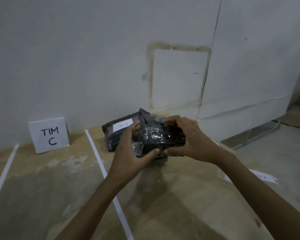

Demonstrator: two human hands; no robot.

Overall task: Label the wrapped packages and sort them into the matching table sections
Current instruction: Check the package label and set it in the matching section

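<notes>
A dark package wrapped in shiny clear film is held just above the wooden table. My left hand grips its left side, thumb under the front edge. My right hand grips its right side, fingers curled over the top. Behind it lies a second dark wrapped package with a white label on top, close to the wall. A white sign reading "TIM C" stands in the section to the left.
White tape strips divide the table into sections. A small white slip lies near the table's right edge. The grey wall runs behind the table, and bare floor lies to the right.
</notes>
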